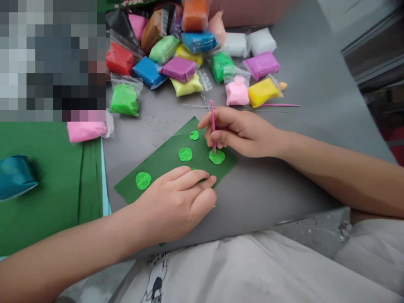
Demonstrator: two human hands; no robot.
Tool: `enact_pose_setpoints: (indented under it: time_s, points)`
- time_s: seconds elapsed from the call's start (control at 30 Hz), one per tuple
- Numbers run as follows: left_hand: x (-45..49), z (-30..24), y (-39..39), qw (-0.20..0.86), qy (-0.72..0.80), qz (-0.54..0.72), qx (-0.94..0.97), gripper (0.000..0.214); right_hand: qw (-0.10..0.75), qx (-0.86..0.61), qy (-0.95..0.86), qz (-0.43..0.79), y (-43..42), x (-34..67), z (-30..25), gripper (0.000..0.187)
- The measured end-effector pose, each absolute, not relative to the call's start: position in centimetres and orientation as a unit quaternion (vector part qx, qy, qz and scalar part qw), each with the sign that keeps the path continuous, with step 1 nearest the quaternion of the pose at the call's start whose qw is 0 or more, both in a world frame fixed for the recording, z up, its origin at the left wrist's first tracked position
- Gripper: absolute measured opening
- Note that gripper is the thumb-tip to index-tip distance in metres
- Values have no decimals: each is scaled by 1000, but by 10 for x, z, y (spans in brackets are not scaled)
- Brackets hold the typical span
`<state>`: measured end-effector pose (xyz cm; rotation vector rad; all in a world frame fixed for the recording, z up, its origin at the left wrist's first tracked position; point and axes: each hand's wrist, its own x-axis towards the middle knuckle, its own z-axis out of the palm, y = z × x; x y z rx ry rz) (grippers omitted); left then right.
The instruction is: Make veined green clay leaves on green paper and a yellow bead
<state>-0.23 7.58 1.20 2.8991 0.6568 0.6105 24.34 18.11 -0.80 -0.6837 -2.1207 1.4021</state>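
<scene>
A dark green sheet (167, 162) lies on the grey table (284, 176) with several flat light green clay discs on it. My right hand (240, 132) is closed on a thin pink tool (213, 122) held upright, its tip pressed on the rightmost clay disc (217, 157). My left hand (178, 200) lies flat on the sheet's near edge, fingers stretched out together, partly covering another disc. Other discs sit at the left (143, 180), the middle (185, 154) and further back (193, 135).
Several small bags of coloured clay (189, 54) are piled at the back of the table. A second pink tool (280, 104) lies near a yellow bag (262, 91). A larger green sheet (47, 189), a pink clay bag (86, 130) and a teal roll (15, 174) lie at the left.
</scene>
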Motion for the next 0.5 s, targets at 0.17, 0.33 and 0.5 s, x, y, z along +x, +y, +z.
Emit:
enact_pose_setpoints:
  time_s: [0.17, 0.33, 0.5]
  points:
    - [-3, 13, 76, 59, 213, 199, 955, 26, 299, -267, -744, 535, 170, 249, -7, 13]
    - [-2, 13, 76, 62, 213, 200, 954, 27, 410, -330, -661, 535, 144, 259, -11, 21]
    - [-1, 13, 76, 56, 213, 200, 955, 30, 416, -371, -642, 526, 134, 258, -16, 35]
